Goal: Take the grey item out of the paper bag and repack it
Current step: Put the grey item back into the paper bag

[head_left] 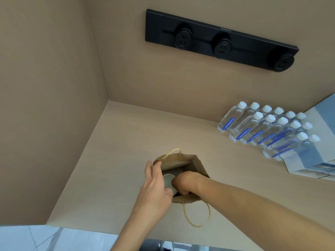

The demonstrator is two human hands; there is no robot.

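A person's left hand (155, 185) grips the rim of a brown paper bag (197, 165) near the counter's (112, 160) front edge, while the right hand (183, 182) closes around a smooth, round grey item (167, 179) inside the bag's mouth.

grey item (169, 180) mostly hidden by both hands, right hand (183, 181) fingers inside paper bag (196, 164)

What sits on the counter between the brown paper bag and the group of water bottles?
Nothing: in the head view, only bare beige counter separates the brown paper bag from the clear white-capped water bottles.
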